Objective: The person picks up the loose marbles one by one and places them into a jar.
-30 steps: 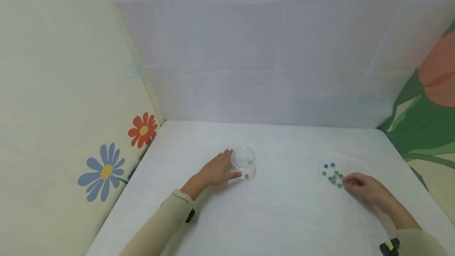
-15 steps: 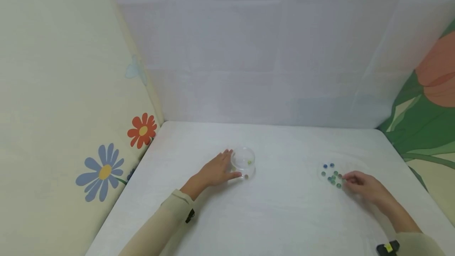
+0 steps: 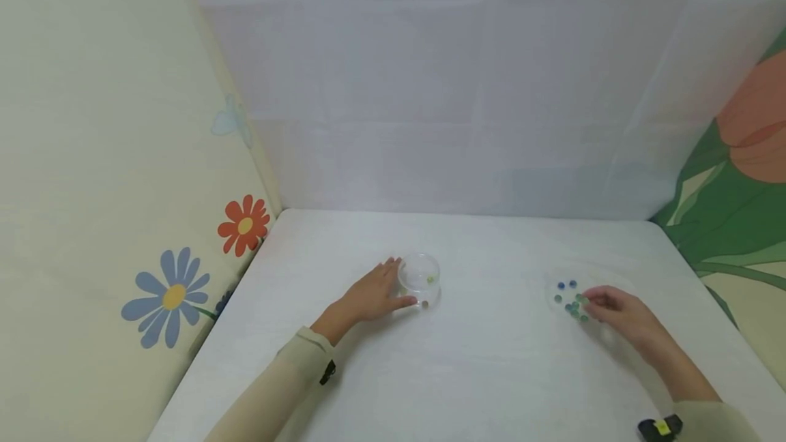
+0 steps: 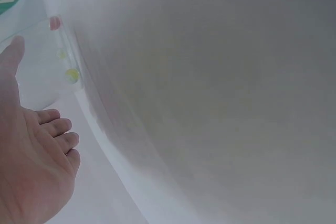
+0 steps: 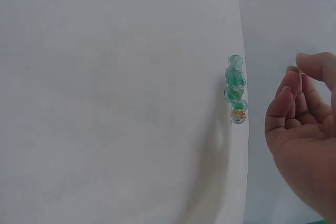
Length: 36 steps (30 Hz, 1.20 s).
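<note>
From the head camera, the left hand [image 3: 368, 297] rests flat on the white worktop [image 3: 479, 374] with straight fingers touching the side of a clear round dish [image 3: 420, 274], which holds a small yellow-green marble [image 3: 430, 280]; another marble [image 3: 424, 303] lies just outside its near wall. Off to the right, well apart from the dish, a cluster of blue and green marbles [image 3: 568, 299] sits on the worktop, and the right hand [image 3: 614, 309] has crept a little further in among them than a second ago — its fingertips now sit at the edge of the cluster, so a pick-up looks to be in hand, while the left hand has not stirred. Whether a marble is already pinched cannot be told from here. The left wrist camera shows the open palm [image 4: 31, 166] and relaxed fingers, with the dish wall [image 4: 39, 66] just beyond the thumb and a yellow marble [image 4: 72, 75] seen through it — a closeness the head view only hints at. The right wrist camera shows the fingers [image 5: 296, 98] curled loosely just beside a short row of green marbles [image 5: 234, 90], the grip closed on nothing that shows.
</note>
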Each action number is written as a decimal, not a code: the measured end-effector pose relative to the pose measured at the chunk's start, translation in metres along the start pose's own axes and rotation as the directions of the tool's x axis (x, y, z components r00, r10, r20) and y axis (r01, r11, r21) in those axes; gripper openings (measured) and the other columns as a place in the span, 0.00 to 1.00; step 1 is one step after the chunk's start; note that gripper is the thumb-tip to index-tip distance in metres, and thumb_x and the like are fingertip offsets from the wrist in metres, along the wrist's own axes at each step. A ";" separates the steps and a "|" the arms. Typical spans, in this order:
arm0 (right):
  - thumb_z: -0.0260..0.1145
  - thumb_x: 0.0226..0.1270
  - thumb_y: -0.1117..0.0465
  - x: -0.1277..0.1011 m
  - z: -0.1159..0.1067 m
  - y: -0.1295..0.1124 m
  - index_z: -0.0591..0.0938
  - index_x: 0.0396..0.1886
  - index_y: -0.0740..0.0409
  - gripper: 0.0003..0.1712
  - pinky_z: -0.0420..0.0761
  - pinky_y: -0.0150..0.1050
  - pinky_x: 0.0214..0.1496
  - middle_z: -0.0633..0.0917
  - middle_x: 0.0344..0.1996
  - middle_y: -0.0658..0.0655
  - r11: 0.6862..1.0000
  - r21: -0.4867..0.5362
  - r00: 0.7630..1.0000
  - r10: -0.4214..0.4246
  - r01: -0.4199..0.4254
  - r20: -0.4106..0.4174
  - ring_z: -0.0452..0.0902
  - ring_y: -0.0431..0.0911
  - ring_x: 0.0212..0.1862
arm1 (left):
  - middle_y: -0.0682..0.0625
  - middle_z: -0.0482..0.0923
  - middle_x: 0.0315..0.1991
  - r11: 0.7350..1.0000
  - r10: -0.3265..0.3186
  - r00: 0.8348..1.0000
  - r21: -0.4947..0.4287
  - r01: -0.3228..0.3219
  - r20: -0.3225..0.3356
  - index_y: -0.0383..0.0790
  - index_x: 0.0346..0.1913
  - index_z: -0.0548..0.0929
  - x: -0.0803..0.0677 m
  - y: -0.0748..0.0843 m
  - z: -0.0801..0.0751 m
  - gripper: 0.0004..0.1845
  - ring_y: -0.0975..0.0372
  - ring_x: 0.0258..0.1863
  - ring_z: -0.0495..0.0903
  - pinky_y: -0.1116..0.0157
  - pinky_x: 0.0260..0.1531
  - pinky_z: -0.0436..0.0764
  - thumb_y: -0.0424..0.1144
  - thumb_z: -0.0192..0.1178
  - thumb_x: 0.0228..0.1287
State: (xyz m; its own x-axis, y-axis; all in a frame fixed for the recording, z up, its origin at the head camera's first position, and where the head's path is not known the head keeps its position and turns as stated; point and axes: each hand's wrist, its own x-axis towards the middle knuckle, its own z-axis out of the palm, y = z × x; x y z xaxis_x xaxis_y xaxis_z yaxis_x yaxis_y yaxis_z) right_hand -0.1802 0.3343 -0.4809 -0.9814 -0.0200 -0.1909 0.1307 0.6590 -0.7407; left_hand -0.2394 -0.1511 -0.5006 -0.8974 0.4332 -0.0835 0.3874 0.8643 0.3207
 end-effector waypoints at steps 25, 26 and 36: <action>0.66 0.74 0.56 -0.002 0.037 -0.039 0.78 0.60 0.64 0.22 0.84 0.41 0.50 0.83 0.50 0.59 0.996 0.080 0.999 -0.046 0.046 -0.007 0.80 0.49 0.51 | 0.39 0.49 0.81 1.000 0.017 1.000 -0.003 -0.017 -0.008 0.33 0.81 0.50 -0.003 0.002 -0.003 0.56 0.47 0.80 0.49 0.50 0.78 0.56 0.73 0.50 0.67; 0.65 0.74 0.57 -0.002 0.038 -0.040 0.78 0.60 0.64 0.22 0.84 0.40 0.49 0.83 0.49 0.59 0.995 0.081 0.999 -0.051 0.052 -0.006 0.79 0.48 0.51 | 0.39 0.49 0.81 1.000 0.015 1.000 0.002 -0.015 -0.007 0.34 0.81 0.49 -0.003 0.002 -0.002 0.56 0.47 0.80 0.49 0.50 0.78 0.56 0.74 0.50 0.67; 0.66 0.73 0.58 -0.002 0.046 -0.045 0.79 0.58 0.62 0.19 0.81 0.32 0.46 0.83 0.49 0.58 0.987 0.077 0.990 -0.136 0.139 -0.041 0.78 0.47 0.50 | 0.39 0.48 0.81 1.000 0.000 1.000 0.003 0.000 -0.004 0.35 0.81 0.49 -0.003 0.000 -0.001 0.56 0.47 0.80 0.49 0.49 0.78 0.56 0.75 0.49 0.66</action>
State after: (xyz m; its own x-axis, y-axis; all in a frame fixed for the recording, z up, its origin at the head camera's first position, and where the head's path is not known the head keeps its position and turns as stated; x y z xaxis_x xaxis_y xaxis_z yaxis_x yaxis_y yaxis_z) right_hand -0.1774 0.2701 -0.4773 -0.9950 -0.0785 -0.0616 0.0035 0.5897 -0.8076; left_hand -0.2372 -0.1522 -0.4993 -0.8982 0.4324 -0.0791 0.3883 0.8648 0.3183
